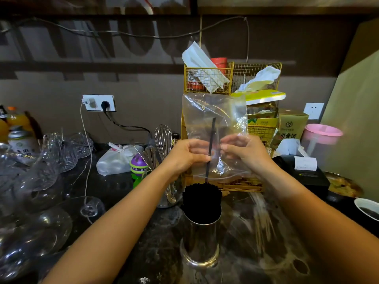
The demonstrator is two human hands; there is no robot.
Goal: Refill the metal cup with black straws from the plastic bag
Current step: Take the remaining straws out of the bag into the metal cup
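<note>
The metal cup [200,240] stands on the dark counter in front of me, packed with a bundle of black straws [202,198]. Right above it I hold the clear plastic bag [215,119] upside down, its mouth facing the cup. A single black straw [210,146] hangs inside the bag, its lower end near the bundle. My left hand [185,154] pinches the bag and the straw through the plastic. On the other side, my right hand [244,152] grips the bag's right part.
A gold wire rack [231,78] with boxes and tissues stands behind the bag. Glassware [41,181] crowds the left. A whisk [163,138] in a utensil holder stands left of the cup. A receipt printer [305,171] and a bowl [367,210] sit right.
</note>
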